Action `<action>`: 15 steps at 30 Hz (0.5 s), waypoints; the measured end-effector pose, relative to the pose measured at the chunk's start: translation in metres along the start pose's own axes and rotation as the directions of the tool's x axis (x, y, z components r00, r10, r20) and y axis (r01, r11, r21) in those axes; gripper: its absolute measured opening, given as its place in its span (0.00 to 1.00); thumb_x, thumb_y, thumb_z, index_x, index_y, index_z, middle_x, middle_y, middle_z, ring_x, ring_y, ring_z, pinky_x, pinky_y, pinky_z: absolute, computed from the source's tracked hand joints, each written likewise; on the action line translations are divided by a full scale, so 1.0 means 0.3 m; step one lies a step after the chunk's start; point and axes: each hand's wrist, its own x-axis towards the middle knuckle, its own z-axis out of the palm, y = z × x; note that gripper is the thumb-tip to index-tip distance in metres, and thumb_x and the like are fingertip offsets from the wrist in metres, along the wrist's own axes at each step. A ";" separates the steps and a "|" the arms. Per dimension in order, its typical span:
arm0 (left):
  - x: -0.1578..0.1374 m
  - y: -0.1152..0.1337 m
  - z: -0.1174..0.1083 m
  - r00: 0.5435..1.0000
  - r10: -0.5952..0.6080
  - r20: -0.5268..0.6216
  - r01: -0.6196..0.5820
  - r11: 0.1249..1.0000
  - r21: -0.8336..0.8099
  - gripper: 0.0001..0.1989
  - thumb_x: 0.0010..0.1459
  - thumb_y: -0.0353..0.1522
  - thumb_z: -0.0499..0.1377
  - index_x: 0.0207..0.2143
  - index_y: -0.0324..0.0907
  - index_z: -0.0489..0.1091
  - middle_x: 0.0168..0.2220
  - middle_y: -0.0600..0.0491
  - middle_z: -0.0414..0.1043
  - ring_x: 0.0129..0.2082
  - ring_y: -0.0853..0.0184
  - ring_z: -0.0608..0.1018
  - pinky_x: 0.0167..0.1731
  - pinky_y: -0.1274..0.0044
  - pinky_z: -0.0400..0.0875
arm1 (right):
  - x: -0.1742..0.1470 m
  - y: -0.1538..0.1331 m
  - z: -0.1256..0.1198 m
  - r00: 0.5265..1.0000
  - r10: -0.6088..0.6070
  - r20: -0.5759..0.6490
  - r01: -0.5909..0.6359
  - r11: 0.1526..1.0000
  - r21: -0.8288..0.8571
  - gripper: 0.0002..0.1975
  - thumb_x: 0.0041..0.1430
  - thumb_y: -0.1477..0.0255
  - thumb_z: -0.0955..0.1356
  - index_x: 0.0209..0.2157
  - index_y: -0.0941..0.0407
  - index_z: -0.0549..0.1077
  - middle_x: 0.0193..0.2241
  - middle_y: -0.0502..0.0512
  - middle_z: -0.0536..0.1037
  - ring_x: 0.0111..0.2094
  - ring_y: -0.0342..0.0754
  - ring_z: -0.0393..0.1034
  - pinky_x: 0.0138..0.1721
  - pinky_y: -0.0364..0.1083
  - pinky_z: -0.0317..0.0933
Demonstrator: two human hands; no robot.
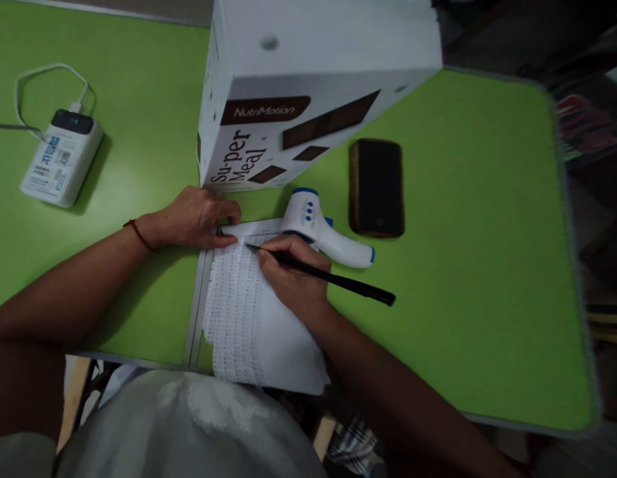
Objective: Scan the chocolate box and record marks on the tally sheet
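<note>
My right hand (298, 275) is closed around a black pen (348, 283), its tip touching a white sheet of paper (288, 338) near the top. Dense rows of handwriting cover the paper's left part, while its right part is blank. At the sheet's upper left corner, my left hand (196, 216) has its fingers curled and its thumb pressed on the paper, holding it. A red string circles that wrist. A white and blue infrared thermometer (308, 219) lies just beyond my right hand, touching the top of the paper.
A large white NutriMotion box (269, 86) stands behind the paper on the green table (487, 265). Right of it lies a dark phone (377, 188) in a brown case. A white power bank (62, 159) with a white cable (54, 66) sits at the left.
</note>
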 end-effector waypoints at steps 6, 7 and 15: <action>-0.001 -0.003 0.006 1.000 -0.003 -0.006 0.003 1.000 0.012 0.12 0.57 0.42 0.61 0.36 0.42 0.75 0.27 0.53 0.77 0.23 0.69 0.73 0.25 0.76 0.58 | -0.002 0.003 -0.002 0.999 -0.021 0.026 0.021 1.000 -0.011 0.06 0.53 0.75 0.69 0.25 0.52 0.72 0.20 0.44 0.76 0.22 0.42 0.69 0.26 0.44 0.66; -0.001 -0.003 0.006 1.000 -0.004 -0.004 0.004 1.000 0.016 0.12 0.57 0.42 0.61 0.36 0.42 0.75 0.26 0.54 0.77 0.22 0.69 0.73 0.25 0.76 0.58 | -0.002 0.003 -0.002 0.999 -0.030 0.025 0.030 1.000 -0.007 0.06 0.53 0.76 0.69 0.25 0.52 0.72 0.20 0.44 0.75 0.22 0.42 0.69 0.26 0.44 0.66; 0.002 0.003 -0.001 1.000 -0.016 0.011 0.016 1.000 0.023 0.13 0.57 0.41 0.62 0.37 0.42 0.76 0.26 0.54 0.77 0.22 0.69 0.73 0.25 0.77 0.58 | -0.001 0.003 0.003 1.000 0.018 0.006 -0.018 1.000 0.008 0.06 0.54 0.75 0.68 0.24 0.52 0.71 0.19 0.44 0.74 0.21 0.42 0.68 0.25 0.44 0.64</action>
